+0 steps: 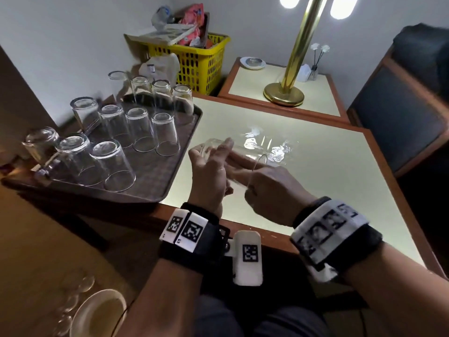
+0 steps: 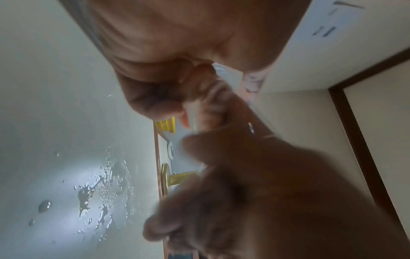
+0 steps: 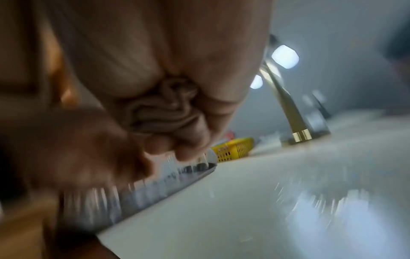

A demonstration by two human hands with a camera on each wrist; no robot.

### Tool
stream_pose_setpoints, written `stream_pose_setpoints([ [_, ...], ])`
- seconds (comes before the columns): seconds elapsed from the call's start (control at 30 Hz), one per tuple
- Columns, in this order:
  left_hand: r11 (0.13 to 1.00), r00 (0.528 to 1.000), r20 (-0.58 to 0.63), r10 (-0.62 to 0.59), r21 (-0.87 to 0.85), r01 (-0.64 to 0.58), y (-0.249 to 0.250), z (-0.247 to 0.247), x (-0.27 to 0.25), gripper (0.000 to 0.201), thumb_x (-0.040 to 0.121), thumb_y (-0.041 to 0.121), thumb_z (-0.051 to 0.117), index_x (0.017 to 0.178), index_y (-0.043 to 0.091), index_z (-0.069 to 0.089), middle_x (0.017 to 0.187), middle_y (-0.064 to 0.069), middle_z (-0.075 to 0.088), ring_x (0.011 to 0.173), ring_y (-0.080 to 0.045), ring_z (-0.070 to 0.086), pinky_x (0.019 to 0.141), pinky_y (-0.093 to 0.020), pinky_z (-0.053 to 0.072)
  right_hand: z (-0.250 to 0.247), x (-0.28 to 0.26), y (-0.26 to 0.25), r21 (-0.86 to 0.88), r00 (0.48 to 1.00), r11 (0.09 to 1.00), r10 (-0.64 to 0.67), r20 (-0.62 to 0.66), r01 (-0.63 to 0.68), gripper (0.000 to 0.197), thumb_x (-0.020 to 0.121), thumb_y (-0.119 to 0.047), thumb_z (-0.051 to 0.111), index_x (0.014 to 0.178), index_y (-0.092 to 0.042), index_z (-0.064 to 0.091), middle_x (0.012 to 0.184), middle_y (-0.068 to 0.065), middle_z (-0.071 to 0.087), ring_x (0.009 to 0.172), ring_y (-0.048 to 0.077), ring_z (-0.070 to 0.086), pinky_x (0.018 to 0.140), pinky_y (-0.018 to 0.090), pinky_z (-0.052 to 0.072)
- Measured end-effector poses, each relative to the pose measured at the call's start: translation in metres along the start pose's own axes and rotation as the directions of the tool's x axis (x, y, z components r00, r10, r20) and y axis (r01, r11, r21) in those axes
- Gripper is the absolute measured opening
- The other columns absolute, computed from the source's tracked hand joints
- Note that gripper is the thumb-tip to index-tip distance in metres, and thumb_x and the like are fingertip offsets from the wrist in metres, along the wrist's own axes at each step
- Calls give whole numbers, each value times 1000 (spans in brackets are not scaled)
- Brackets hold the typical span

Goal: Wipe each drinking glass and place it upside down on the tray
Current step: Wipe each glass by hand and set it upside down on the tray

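We've got one glass held sideways above the table, just right of the tray. Left hand has fingers curled round the base end. Right hand is at the rim end, fingers going into the mouth. Right wrist view shows bunched tan stuff in the palm, prob the wipe cloth, too blurry to confirm.

Approx a dozen glasses already sit inverted on the tray, so we're likely on one of the last.

To do it well: turn the glass w/ the left hand, keep the right still, don't squeeze the thin rim. Water drops on the table, so park it on the tray only.

Text: none readable (wristbands carry coded markers only).
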State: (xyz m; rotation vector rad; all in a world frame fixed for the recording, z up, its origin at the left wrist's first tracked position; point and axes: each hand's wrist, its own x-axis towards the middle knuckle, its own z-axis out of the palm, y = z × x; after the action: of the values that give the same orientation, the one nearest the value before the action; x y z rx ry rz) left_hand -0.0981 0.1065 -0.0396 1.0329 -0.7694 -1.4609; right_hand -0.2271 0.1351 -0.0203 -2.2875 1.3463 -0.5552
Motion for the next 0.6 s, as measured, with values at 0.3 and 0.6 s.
stream_pose_setpoints([
  [0.3, 980, 978, 67, 195, -56, -192, 13, -4, 1, 70, 71, 42, 79, 125, 18, 41, 99, -15, 60, 75, -21, 61, 54, -35, 49, -6, 0, -5, 697, 999, 717, 39, 5, -31, 80, 82, 27, 54, 149, -16, 48, 107, -24, 73, 67, 7, 71, 52, 28, 57],
  [0.6, 958, 974, 56, 221, -200, -206, -4, -3, -12, 57, 70, 28, 80, 113, 20, 44, 94, -11, 57, 76, -20, 60, 60, -36, 52, 10, -5, -4, 731, 996, 677, 61, 63, -88, 78, 80, 29, 55, 146, -14, 53, 104, -7, 75, 51, 2, 60, 49, 22, 52],
])
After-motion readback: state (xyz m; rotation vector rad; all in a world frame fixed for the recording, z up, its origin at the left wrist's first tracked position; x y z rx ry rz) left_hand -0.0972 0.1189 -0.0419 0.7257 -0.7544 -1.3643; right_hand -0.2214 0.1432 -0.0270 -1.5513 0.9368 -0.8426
